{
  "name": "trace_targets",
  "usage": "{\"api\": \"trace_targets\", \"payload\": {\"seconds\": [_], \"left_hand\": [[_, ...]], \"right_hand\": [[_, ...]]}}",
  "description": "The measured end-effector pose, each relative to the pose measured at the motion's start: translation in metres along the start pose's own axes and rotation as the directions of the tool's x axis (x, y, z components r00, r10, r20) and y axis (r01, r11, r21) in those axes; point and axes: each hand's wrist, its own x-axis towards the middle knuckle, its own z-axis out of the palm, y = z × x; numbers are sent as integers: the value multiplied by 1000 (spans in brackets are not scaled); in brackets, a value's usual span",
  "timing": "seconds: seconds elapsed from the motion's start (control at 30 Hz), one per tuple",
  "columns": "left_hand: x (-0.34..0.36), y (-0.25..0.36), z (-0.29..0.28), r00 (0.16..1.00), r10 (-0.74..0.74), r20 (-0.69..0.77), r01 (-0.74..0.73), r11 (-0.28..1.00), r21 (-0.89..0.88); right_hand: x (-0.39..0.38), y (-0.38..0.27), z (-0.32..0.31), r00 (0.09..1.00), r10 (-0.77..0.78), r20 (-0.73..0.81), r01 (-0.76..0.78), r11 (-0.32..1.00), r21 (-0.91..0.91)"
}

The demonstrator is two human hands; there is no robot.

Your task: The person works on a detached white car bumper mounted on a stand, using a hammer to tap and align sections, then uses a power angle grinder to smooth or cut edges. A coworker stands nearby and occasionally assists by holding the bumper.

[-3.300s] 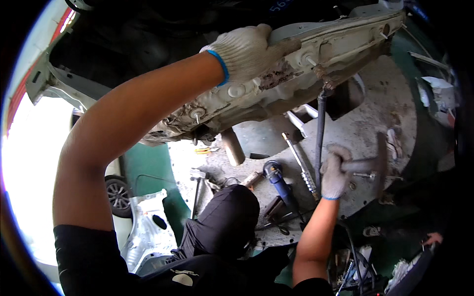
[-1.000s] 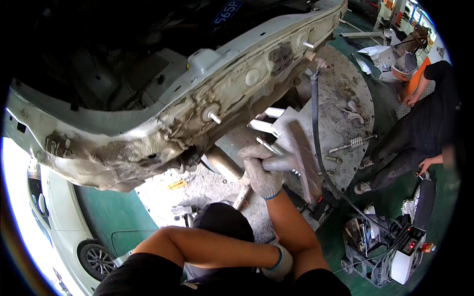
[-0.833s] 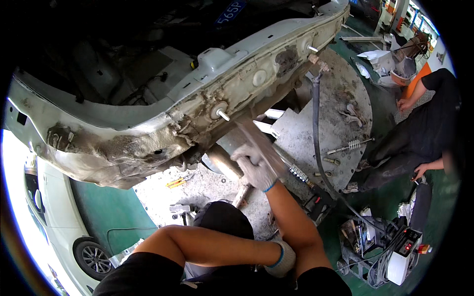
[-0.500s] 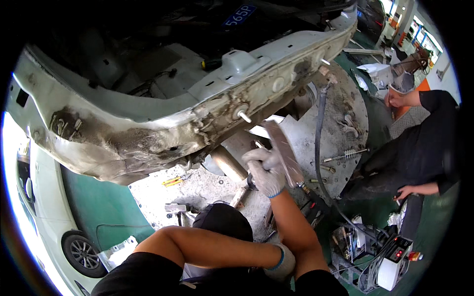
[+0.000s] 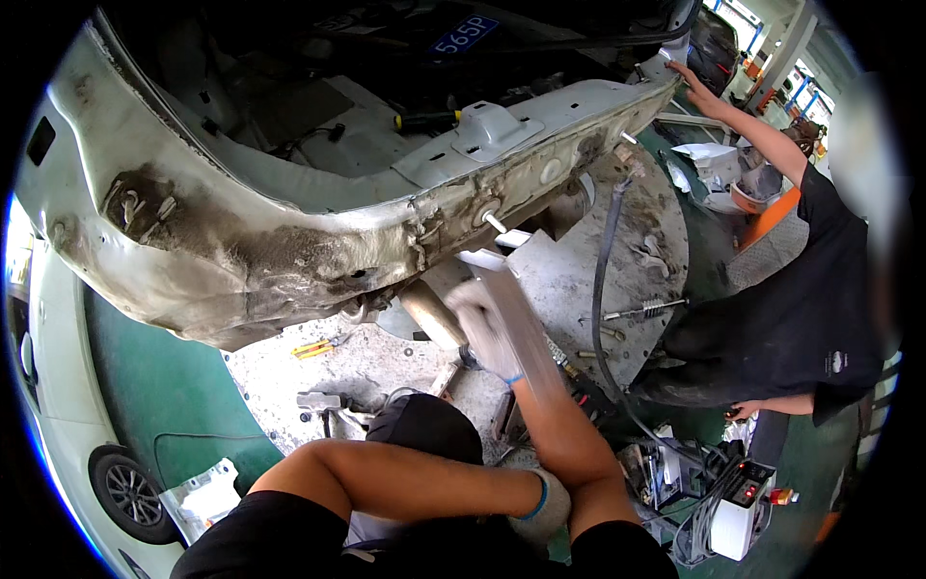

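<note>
My right hand [image 5: 487, 328], in a pale knitted glove, grips a hammer whose head [image 5: 513, 318] is smeared by motion. It is just below the stripped, dirt-stained rear body panel [image 5: 289, 261] of a pale car, near a protruding pin [image 5: 494, 222]. Whether the hammer touches the panel I cannot tell. My left hand [image 5: 540, 502], gloved too, is tucked against my right arm, its fingers hidden. My left forearm lies across my raised, dark-clad knee. Beneath the panel are a metal cylinder [image 5: 429, 314] and a black hose [image 5: 603, 289].
Another person [image 5: 752, 309] in dark clothes reaches to the panel's far end. A round metal platform [image 5: 270, 386] holds pliers [image 5: 313, 349] and scattered tools. A wheeled machine [image 5: 733, 511] with cables stands at lower right. A white car [image 5: 53, 367] is on the left.
My left hand has dropped from the panel onto my right arm. The hammer in my right hand has moved leftward and up. The other person has raised an arm to the panel. The view has shifted.
</note>
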Motion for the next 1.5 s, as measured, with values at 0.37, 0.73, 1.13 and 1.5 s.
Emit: {"api": "trace_targets", "payload": {"seconds": [0.37, 0.73, 1.13, 1.5], "left_hand": [[-21, 15, -20, 994, -25, 105, 40, 989, -143], [-34, 26, -32, 992, 24, 121, -11, 994, -106], [-36, 25, -33, 998, 31, 60, -27, 997, -74], [-41, 31, -57, 997, -7, 74, 9, 1000, -27]], "right_hand": [[-9, 22, -7, 997, 18, -69, -1, 971, 238], [-10, 25, -17, 974, 99, -204, -12, 921, 389], [6, 19, -36, 922, 388, 2, -384, 913, 134], [17, 32, -58, 887, 374, -270, -75, 695, 715]]}}
